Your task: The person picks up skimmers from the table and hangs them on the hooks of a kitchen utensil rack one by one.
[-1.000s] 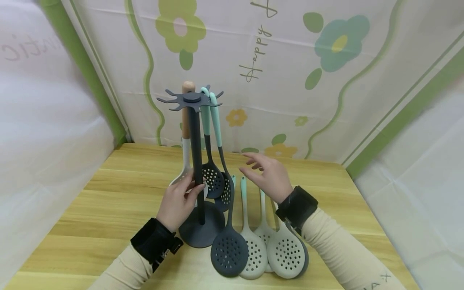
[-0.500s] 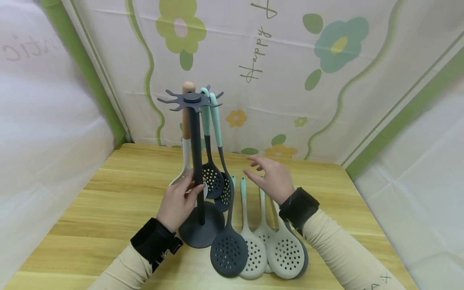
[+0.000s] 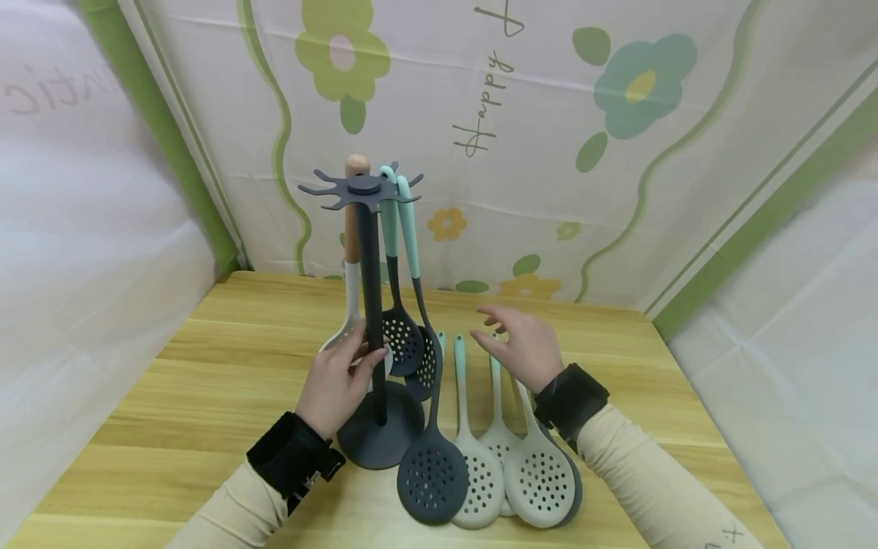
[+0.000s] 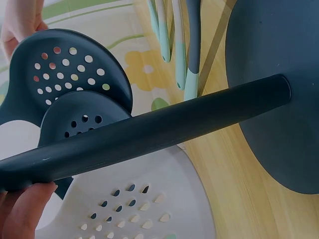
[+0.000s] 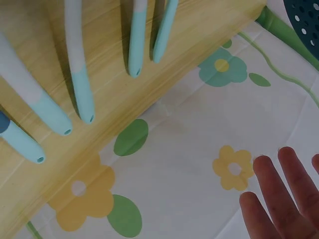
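My left hand (image 3: 336,385) pinches the dark pole (image 3: 371,282) of a utensil stand, low above its round base (image 3: 398,450). In the left wrist view my left thumb (image 4: 31,211) lies against the pole. From the hooked top (image 3: 363,185) hang a white skimmer with a wooden handle (image 3: 352,236) and two dark skimmers (image 3: 403,347) with mint handles. My right hand (image 3: 524,347) is raised, fingers loosely bent and holding nothing, above the handle ends of the skimmers on the table. Its fingers (image 5: 279,199) are apart from any utensil in the right wrist view.
Right of the base lie a dark skimmer (image 3: 434,480) and several pale grey skimmers (image 3: 478,488) with mint handle ends. Another dark head (image 3: 575,499) shows beneath the rightmost pale one. The wooden table (image 3: 261,328) ends at a flowered cloth (image 3: 411,91) behind and at the sides.
My right hand has drifted a little to the right and nearer to me, still holding nothing. The left hand, the stand and the skimmers stay in place.
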Available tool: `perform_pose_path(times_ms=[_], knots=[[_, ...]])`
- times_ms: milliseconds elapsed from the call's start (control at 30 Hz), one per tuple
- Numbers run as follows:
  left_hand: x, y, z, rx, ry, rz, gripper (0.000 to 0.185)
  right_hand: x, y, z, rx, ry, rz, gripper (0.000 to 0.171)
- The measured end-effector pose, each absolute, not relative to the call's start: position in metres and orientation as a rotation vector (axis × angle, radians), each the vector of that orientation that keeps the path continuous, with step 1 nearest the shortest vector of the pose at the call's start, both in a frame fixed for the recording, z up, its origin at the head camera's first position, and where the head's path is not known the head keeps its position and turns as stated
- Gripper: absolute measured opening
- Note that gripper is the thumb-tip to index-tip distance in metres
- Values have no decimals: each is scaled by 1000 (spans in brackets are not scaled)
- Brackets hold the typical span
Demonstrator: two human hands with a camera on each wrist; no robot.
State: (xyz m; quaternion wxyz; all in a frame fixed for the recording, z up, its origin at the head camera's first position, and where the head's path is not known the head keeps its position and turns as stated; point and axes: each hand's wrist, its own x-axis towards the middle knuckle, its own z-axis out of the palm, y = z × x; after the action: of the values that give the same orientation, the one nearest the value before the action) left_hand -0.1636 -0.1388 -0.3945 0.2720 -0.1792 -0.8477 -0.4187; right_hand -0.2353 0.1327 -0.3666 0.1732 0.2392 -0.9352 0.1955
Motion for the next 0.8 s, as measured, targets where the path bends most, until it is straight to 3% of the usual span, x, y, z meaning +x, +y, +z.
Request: perform_pose_path(times_ms=[800], knots=[[-164,-139,-396,-482,-2266,-1118,36,-239,161,-392,514,-2864,540,43]])
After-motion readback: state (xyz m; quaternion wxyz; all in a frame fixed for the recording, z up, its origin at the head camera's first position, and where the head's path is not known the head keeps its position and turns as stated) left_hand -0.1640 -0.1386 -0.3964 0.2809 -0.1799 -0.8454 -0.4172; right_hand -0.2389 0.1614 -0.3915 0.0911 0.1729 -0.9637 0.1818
